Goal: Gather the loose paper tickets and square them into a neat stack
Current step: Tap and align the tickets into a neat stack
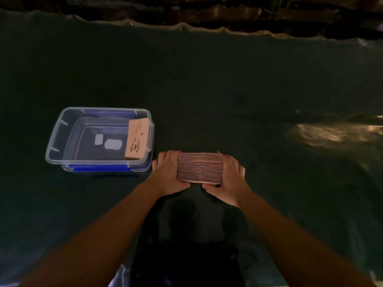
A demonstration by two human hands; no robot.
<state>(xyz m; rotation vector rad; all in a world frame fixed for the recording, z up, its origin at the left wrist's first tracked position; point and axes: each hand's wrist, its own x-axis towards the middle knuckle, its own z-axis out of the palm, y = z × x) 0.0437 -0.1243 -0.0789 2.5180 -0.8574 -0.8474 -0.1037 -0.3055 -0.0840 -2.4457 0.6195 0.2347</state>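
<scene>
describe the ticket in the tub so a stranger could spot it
On the dark table, find the clear tub left of the hands. Inside, against its right wall, leans a tan ticket with a coffee-cup drawing, the only one apart from the held stack.

Light: you're working in dim light, dark table (207,90) murky | Glare: warm patch at right on glossy cover | Shadow: dark shape between your forearms | Distortion: far edge bows, wide-angle | Focus: soft, grainy throughout
</scene>
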